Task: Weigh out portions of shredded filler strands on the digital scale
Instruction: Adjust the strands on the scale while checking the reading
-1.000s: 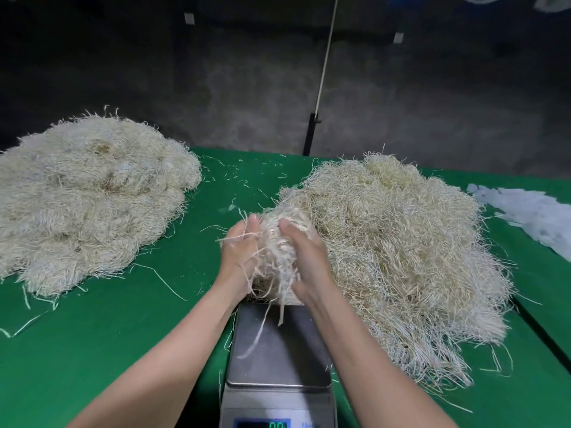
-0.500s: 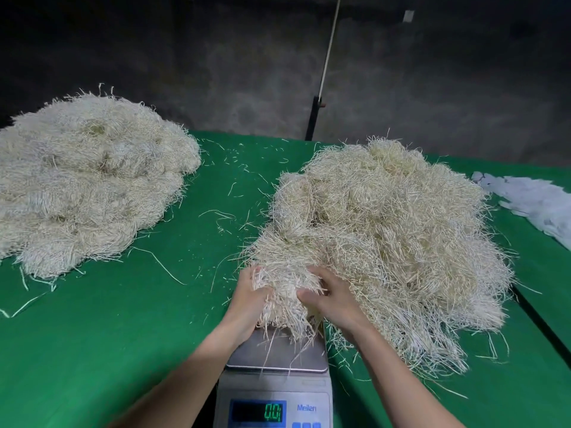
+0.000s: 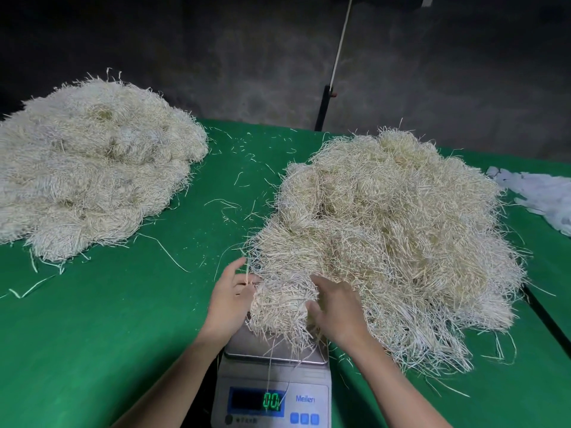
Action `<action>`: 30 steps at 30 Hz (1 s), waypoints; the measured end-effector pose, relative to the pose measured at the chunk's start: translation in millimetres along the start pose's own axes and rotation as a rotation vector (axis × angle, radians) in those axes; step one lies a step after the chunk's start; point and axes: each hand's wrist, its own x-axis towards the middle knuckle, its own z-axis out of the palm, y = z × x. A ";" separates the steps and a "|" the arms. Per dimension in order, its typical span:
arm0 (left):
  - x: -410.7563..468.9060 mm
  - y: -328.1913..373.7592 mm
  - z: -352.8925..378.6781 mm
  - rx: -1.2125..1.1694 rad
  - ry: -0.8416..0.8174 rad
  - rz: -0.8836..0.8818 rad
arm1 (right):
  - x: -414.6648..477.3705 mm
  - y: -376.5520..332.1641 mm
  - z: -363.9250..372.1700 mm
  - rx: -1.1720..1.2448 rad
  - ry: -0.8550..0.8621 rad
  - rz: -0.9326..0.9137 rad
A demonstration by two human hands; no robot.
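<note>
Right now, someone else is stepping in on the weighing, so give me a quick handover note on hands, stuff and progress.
Left hand: holds the clump from its left side.
Right hand: holds the clump from its right side.
Clump: over the scale pan, touching the right pile; a few strands hang across the display.
Left pile: apart, on the table.
Done: a clump gathered and brought to the pan.
Left: let go, read the weight, add or remove strands, then repeat.
</note>
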 end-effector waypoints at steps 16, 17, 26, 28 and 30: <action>-17.3 12.8 -3.4 0.497 0.178 0.225 | -8.3 4.5 -5.0 0.156 -0.030 0.014; -18.8 16.6 -5.2 0.478 0.195 0.235 | -8.1 4.3 -7.4 0.192 -0.036 0.010; -24.7 40.5 -19.1 0.301 0.219 0.297 | -12.3 3.2 -29.5 0.617 0.007 -0.016; -25.3 44.6 -20.9 0.241 0.225 0.308 | -12.9 1.3 -32.8 0.658 0.057 -0.030; -26.5 48.1 -22.8 0.188 0.225 0.310 | -13.1 0.5 -35.2 0.696 0.087 -0.026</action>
